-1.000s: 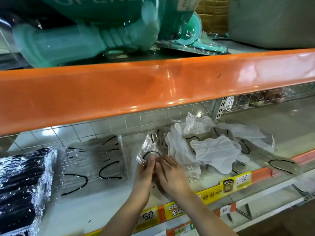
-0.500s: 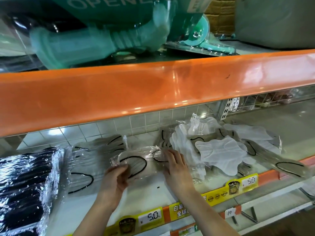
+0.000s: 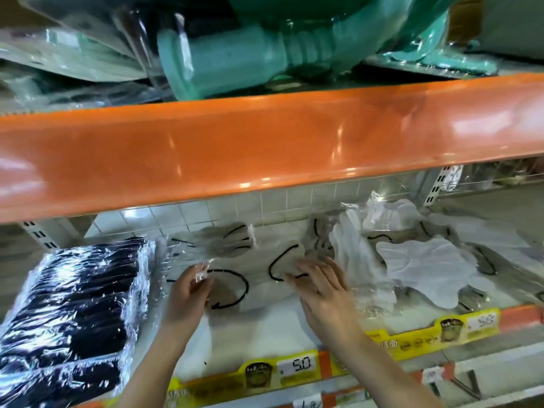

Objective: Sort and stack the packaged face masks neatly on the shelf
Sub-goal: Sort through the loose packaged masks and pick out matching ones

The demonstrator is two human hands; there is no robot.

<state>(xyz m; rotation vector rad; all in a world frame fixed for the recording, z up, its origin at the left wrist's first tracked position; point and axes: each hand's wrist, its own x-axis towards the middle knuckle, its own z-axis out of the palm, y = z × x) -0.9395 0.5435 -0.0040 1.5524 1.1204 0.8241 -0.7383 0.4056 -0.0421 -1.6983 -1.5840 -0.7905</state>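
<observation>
Clear crinkled plastic in the middle of the shelf (image 3: pixel 265 334): one packaged grey mask (image 3: pixel 253 278) with black ear loops, lying flat on the white shelf board. My left hand (image 3: pixel 188 293) pinches the pack's left edge, fingers (image 3: pixel 203 275) curled on the wrapper. My right hand (image 3: pixel 321 293) lies on the pack's right end, fingers straight and spread, pressing down near the right ear loop.

Just beyond the pack, farther back and to the left, I see a low stack of grey masks (image 3: pixel 212 242) in the same clear wrap; the held pack overlaps its near edge. How many packs are in it I cannot tell.

Far left: a bundle of black masks (image 3: pixel 73 307) under shiny film, tilted toward the near edge.

Right of my right hand: a loose heap of white masks (image 3: pixel 424 266) in clear bags, lying at mixed angles, black loops showing between them. The heap touches the right end of the held pack, as far as I can tell through the glare.

Near edge of the shelf: a yellow price strip (image 3: pixel 297 368) reading 5.0, a second yellow strip farther right, blurred.

Above: an orange beam (image 3: pixel 265 142) across the whole view, with teal plastic goods (image 3: pixel 241 57) in clear packaging on the upper level. White tile wall behind the masks.
</observation>
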